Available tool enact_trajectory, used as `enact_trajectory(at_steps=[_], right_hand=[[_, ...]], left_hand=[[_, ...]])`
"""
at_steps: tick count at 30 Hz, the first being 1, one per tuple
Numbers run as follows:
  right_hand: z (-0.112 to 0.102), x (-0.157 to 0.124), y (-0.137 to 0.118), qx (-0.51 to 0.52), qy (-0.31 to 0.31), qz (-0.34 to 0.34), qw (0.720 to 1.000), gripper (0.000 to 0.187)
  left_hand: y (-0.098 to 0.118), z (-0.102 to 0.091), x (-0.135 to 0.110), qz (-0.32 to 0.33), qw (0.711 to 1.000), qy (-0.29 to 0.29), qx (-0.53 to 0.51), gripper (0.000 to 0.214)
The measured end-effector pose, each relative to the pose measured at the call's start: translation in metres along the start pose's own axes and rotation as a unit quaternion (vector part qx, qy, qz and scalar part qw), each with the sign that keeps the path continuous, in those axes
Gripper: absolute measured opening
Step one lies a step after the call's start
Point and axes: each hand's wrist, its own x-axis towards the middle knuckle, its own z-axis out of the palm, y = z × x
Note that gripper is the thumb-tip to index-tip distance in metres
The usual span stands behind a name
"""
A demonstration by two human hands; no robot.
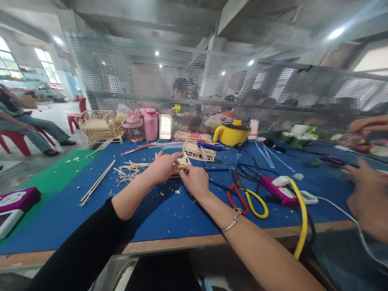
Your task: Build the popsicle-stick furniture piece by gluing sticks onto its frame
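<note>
In the head view, my left hand (163, 166) and my right hand (195, 182) meet over the blue tabletop. Between them is a small wooden stick structure (183, 161), partly covered by my fingers. My left fingers grip its left side, and my right thumb and fingers pinch its near side. Just behind lies a larger latticed wooden stick model (195, 151), with a blue glue gun (209, 145) resting across it. Left of my left hand, cut stick pieces (129, 171) lie in a loose pile.
Red-and-yellow-handled scissors (247, 198) and a purple power strip (279, 192) with cables lie at right. A yellow pot (232, 133) and pink bottle (150, 124) stand behind. Long sticks (98, 184) lie left. Another person's hand (363, 173) is at far right.
</note>
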Motion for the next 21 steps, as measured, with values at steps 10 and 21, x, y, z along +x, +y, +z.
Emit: enact_trajectory(at_steps=[10, 21], right_hand=[[0.000, 0.001, 0.002, -0.007, 0.002, 0.003, 1.000, 0.026], [-0.004, 0.000, 0.004, 0.016, 0.007, 0.004, 1.000, 0.027]], left_hand=[[0.013, -0.014, 0.013, -0.021, 0.999, -0.014, -0.036, 0.057], [0.012, -0.008, 0.012, -0.022, 0.999, 0.015, -0.019, 0.053]])
